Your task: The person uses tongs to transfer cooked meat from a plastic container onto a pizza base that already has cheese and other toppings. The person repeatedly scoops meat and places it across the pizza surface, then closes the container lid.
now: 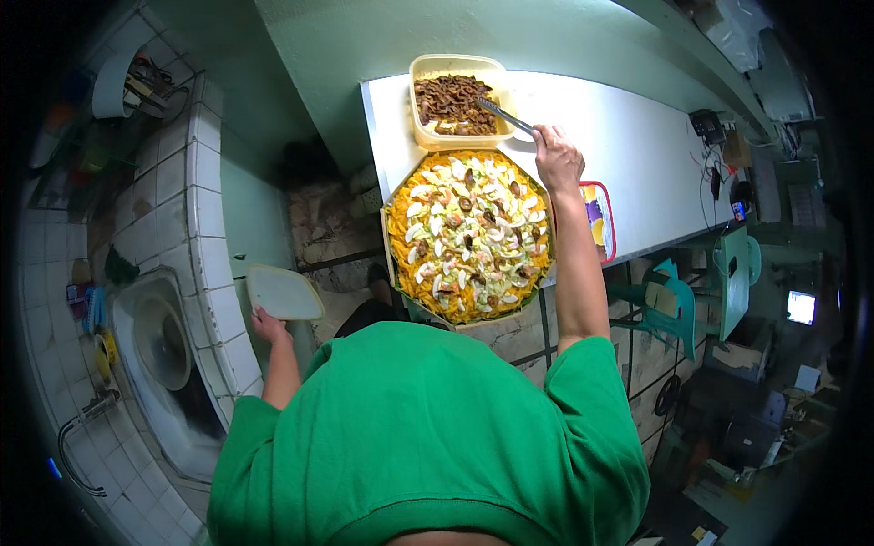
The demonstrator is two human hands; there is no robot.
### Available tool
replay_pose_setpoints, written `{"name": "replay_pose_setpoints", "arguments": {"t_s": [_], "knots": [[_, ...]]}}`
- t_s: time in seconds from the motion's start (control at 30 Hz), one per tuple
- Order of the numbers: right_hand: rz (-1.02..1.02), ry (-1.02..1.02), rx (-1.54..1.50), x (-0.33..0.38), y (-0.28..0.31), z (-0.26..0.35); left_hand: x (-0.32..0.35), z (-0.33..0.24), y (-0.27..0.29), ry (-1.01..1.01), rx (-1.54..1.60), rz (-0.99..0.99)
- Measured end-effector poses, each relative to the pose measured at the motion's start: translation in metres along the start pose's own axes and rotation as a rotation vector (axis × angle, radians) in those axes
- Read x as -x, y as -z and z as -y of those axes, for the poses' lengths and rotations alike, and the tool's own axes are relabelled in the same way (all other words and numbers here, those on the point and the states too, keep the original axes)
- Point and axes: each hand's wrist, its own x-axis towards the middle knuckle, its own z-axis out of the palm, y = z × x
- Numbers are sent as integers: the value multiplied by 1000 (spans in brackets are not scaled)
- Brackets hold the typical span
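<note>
noodles heaped orange on a wide octagonal tray [469,237], topped with egg slices, sit on the white desk [628,136]. left hand [269,324] grips a pale plastic lid [283,292]. beyond, right hand [557,159] grips a metal spoon [503,116] over the yellow tub of brown bits [457,101].

Loose green short-sleeved shirt [428,437]; bare forearms

A flat red-rimmed package [597,218] is lying on the white surface [637,146], right of the tray; a small screen [801,307] is glowing far right.
</note>
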Motion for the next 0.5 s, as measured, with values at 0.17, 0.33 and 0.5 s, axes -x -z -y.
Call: {"name": "replay_pose_setpoints", "arguments": {"t_s": [0.17,0.33,0.5], "knots": [[5,-18,-183,86,57,-17,26,-55,-14,-22,350,-19],[91,-127,-190,188,101,-23,91,-117,-56,42,543,353],[143,-198,-155,240,96,-16,163,-164,-130,294,658,904]]}}
